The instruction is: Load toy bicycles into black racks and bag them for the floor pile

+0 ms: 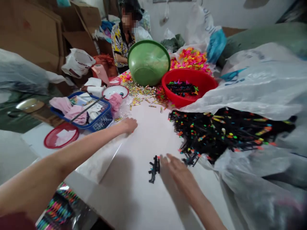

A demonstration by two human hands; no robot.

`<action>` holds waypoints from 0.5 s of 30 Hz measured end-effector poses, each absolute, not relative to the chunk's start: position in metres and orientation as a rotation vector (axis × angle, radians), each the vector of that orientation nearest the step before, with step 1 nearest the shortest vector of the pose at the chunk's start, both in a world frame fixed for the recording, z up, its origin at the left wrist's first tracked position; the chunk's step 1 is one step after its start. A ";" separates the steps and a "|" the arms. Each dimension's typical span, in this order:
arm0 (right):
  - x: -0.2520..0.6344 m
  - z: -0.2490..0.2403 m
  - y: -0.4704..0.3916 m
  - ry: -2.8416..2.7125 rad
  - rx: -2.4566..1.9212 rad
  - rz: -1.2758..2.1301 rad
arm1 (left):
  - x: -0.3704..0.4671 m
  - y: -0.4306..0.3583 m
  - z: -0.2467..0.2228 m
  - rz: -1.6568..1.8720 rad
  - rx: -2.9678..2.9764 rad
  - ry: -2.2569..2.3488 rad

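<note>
On the white tabletop (144, 140) lies a small black toy gun (154, 169) with a bit of red at one end. My right hand (176, 166) is just right of it, fingers stretched out and slightly apart, with nothing seen in them. Farther forward and left, my left hand (130, 125) is low over the table with its fingers curled in. A tiny orange spot shows under those fingers, but what they hold, if anything, is hidden. A big heap of black toy guns (216, 134) with coloured parts spreads to the right of my right hand.
A red basin (206, 84) with black toys stands behind the heap, beside a tilted green basin (148, 64). Small colourful tubes (137, 92) are scattered in front. A blue basket (100, 115) and red sieve (61, 145) sit left. Across the table is another person (118, 44).
</note>
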State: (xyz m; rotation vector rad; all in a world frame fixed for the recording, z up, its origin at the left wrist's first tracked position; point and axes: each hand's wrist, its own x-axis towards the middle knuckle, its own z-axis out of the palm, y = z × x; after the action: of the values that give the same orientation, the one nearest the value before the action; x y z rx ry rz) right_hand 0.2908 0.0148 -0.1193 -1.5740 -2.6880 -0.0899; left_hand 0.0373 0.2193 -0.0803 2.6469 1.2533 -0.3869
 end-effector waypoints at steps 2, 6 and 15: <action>0.261 -0.132 0.014 -2.755 -1.401 0.002 | 0.004 0.206 -0.095 -0.448 2.660 1.343; 0.238 -0.133 0.020 -2.823 -1.293 0.020 | -0.004 0.195 -0.110 -0.369 2.738 1.364; 0.329 -0.078 0.018 -2.782 -1.397 -0.493 | 0.124 0.211 -0.057 0.017 2.748 1.095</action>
State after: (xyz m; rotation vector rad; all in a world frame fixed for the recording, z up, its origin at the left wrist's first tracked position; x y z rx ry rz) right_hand 0.3286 0.0178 -0.0782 -1.3969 -2.7820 -0.4929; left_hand 0.1236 0.2115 -0.0573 2.7485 1.0953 0.0166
